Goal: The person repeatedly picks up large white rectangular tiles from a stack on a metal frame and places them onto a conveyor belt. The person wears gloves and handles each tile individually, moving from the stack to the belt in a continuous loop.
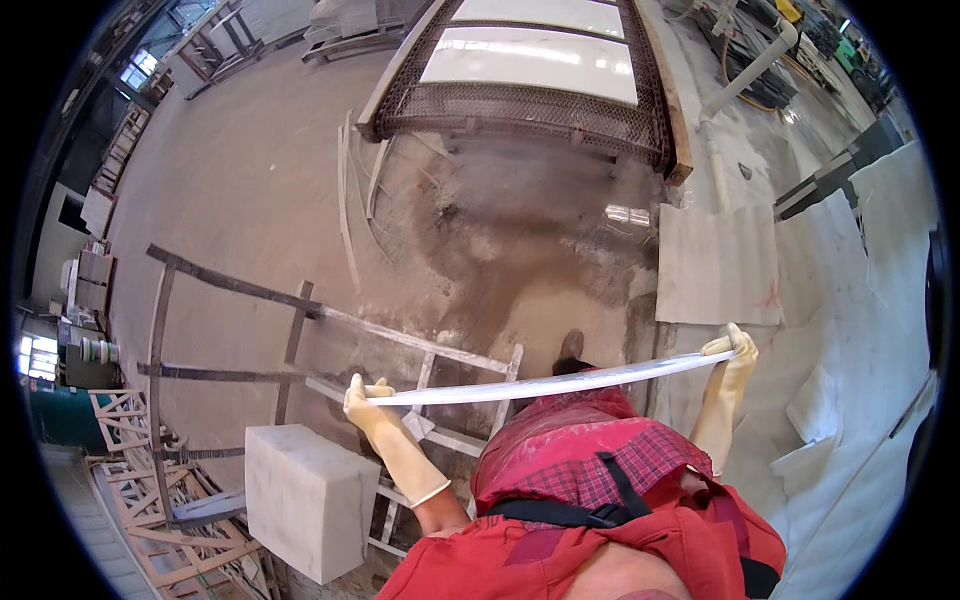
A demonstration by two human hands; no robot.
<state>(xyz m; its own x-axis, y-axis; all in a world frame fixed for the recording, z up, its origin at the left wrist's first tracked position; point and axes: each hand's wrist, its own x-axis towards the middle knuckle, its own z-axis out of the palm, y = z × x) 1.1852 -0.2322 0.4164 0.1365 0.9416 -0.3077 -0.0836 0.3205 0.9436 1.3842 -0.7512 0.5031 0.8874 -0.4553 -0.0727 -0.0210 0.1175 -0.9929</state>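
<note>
A long thin white stone slab (560, 387) stretches across in front of my body, seen nearly edge-on, so its broad faces are mostly hidden. My left hand (366, 398), in a cream rubber glove, is closed on its left end. At the other end, my right hand (738, 348), gloved the same way, grips the slab with fingers curled over the edge. Below my left forearm is a squared white marble block or stack (300, 500); which of the two I cannot tell. Farther ahead, a glossy white slab (530, 62) lies on a dark mesh conveyor (500, 105).
Slatted wooden and metal frames (300, 340) stand to my left, with broken wood crating (180, 500) beyond. Thin strips (347, 205) lie on the floor. Wet, muddy floor (530, 270) spreads before the conveyor. Pale foam sheeting (718, 265) drapes at the right, near a pipe (750, 78).
</note>
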